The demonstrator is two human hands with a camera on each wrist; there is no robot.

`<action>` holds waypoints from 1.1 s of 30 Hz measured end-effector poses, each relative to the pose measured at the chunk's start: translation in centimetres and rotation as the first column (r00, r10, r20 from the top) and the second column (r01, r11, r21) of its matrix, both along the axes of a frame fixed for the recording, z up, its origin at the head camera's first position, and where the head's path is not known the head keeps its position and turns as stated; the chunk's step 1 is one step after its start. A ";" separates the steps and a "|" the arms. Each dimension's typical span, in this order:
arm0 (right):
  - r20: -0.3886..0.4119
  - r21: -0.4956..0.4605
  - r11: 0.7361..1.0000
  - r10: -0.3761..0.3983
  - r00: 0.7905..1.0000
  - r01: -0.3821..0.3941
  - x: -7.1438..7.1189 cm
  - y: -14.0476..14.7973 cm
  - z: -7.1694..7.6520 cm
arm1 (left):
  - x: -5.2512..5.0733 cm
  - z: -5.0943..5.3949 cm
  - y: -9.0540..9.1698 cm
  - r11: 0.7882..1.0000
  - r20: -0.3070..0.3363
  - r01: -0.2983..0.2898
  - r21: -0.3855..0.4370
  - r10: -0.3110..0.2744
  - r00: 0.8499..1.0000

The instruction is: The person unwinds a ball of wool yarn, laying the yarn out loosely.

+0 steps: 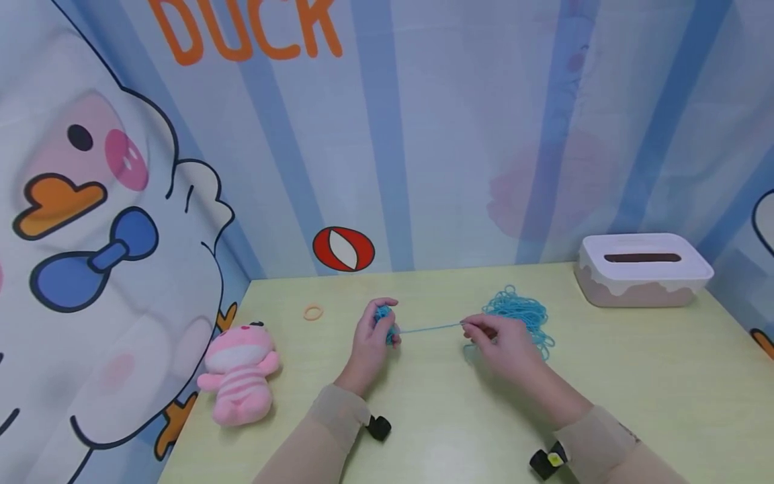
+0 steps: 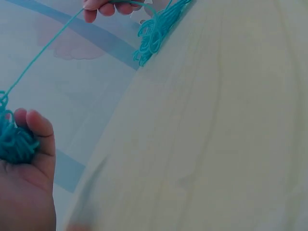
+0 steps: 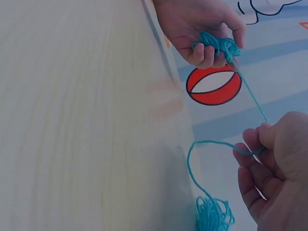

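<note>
In the head view my left hand point(image 1: 370, 339) grips a small wound bundle of teal yarn point(image 1: 382, 314), its fingers curled round it. The right wrist view shows the same yarn bundle point(image 3: 219, 44) in the left palm. A single strand point(image 1: 431, 329) runs taut from that bundle to my right hand point(image 1: 504, 346), which pinches it between thumb and fingertips. From the pinch the strand loops down to a loose pile of yarn point(image 1: 521, 312) on the table, lying just behind the right hand. Part of the pile is hidden by that hand.
On the pale yellow table point(image 1: 435, 417), a pink plush toy point(image 1: 243, 376) lies at the left, with a small orange ring point(image 1: 313, 312) behind it. A white and brown tissue box point(image 1: 642, 269) stands at the back right. A printed curtain point(image 1: 447, 134) hangs behind the table.
</note>
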State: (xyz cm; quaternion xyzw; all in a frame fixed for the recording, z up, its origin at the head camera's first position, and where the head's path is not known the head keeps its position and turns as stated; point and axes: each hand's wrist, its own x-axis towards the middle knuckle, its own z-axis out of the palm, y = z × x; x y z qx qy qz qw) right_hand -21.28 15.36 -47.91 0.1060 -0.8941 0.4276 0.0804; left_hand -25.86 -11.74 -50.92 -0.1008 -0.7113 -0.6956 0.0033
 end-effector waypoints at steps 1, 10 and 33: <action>-0.011 0.003 1.000 -0.010 1.000 0.010 0.0 0.5 0.0 | 0.0 0.0 0.0 1.000 0.007 0.014 0.020 -0.014 1.000; -0.061 0.026 0.996 -0.086 0.994 0.088 -0.1 3.5 -0.1 | -0.4 -0.3 -0.2 0.996 -0.044 -0.061 -0.061 0.058 0.997; -0.005 0.235 0.943 -0.241 0.970 0.235 0.5 10.5 -1.0 | -0.5 -0.5 -0.2 0.994 -0.060 -0.100 -0.043 0.097 0.993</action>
